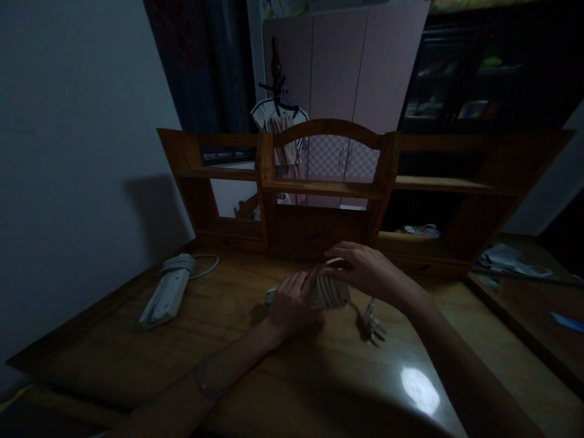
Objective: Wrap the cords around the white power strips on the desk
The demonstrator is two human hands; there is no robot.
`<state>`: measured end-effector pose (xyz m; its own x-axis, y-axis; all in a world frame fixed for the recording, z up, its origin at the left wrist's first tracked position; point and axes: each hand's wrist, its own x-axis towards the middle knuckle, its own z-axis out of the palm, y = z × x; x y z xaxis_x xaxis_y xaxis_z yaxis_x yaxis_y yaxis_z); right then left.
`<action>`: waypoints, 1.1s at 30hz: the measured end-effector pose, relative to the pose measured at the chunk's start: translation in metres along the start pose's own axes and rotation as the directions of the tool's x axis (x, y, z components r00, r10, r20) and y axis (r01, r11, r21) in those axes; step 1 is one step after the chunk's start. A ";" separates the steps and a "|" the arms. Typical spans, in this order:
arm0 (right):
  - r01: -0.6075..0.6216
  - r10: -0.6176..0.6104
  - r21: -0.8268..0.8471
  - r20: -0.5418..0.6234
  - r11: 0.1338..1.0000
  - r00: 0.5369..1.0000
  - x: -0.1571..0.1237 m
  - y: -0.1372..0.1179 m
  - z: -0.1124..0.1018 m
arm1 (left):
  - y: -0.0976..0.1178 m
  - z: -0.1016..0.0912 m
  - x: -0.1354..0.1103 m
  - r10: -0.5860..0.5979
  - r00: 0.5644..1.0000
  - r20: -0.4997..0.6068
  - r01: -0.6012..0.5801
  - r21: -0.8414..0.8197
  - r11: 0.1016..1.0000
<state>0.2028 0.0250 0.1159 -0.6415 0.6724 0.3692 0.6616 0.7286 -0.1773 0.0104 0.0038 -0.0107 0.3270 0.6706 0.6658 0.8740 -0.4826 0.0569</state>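
My left hand (292,299) grips a white power strip (328,293) with its white cable wound round it in coils, held just above the wooden desk (283,377). My right hand (360,266) is closed on the top loop of that cable, over the bundle. The free end of the cable hangs down to the right and ends in a white plug (375,326) that lies on the desk. A thin bangle sits on my left wrist.
A second white power strip (166,291) with its cord lies on the desk at the left, near the wall. A wooden shelf unit (326,185) stands along the desk's back edge. Papers lie at the right, and a pink wardrobe stands behind.
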 end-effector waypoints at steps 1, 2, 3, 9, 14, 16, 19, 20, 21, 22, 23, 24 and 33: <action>0.010 -0.010 0.003 0.050 1.000 0.999 -0.001 -0.002 0.002 | 0.000 0.000 0.000 -0.015 1.000 0.003 0.015 0.001 1.000; 0.018 -0.017 -0.001 0.102 1.000 0.995 -0.002 -0.003 0.005 | 0.000 0.001 0.000 -0.026 1.000 0.003 0.026 0.000 1.000; 0.021 -0.019 -0.015 0.143 1.000 0.990 -0.003 -0.005 0.010 | 0.000 0.001 0.000 -0.034 0.999 0.002 0.034 -0.002 0.999; 0.033 -0.012 -0.146 0.140 0.989 0.990 -0.005 -0.006 0.042 | 0.001 0.002 0.000 -0.038 0.999 0.025 0.039 -0.033 0.999; 0.061 -0.036 -0.179 0.141 0.982 0.989 -0.003 -0.001 0.053 | -0.004 0.005 -0.002 -0.027 0.999 0.034 0.028 -0.037 0.999; 0.092 -0.070 -0.185 0.123 0.978 0.990 -0.001 0.000 0.055 | -0.005 0.006 -0.002 -0.041 0.999 0.026 0.042 -0.035 0.999; 0.120 -0.106 -0.205 0.078 0.971 0.991 0.000 -0.001 0.058 | -0.006 0.005 -0.001 -0.068 0.997 0.024 0.068 -0.035 0.997; 0.123 -0.111 -0.214 0.067 0.969 0.992 0.001 -0.002 0.059 | -0.006 0.005 -0.001 -0.073 0.997 0.020 0.074 -0.035 0.997; 0.125 -0.114 -0.222 0.062 0.967 0.992 0.001 -0.003 0.059 | -0.006 0.006 -0.001 -0.073 0.997 0.017 0.073 -0.035 0.997; 0.125 -0.115 -0.228 0.059 0.966 0.992 0.001 -0.003 0.059 | -0.006 0.006 -0.001 -0.069 0.998 0.011 0.069 -0.035 0.997; 0.125 -0.115 -0.231 0.057 0.965 0.992 0.001 -0.004 0.059 | -0.007 0.006 -0.001 -0.065 0.998 0.002 0.065 -0.034 0.997; 0.125 -0.114 -0.231 0.058 0.965 0.992 0.001 -0.004 0.058 | -0.007 0.007 -0.001 -0.062 0.998 -0.007 0.061 -0.033 0.998; 0.163 -0.154 -0.125 0.076 0.979 0.985 0.003 0.001 0.052 | -0.008 0.011 -0.002 -0.090 0.996 -0.026 0.088 -0.056 0.995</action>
<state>0.1810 0.0345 0.0691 -0.7634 0.5600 0.3220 0.5915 0.8063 0.0001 0.0063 0.0121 -0.0206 0.2374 0.6963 0.6774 0.8782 -0.4519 0.1568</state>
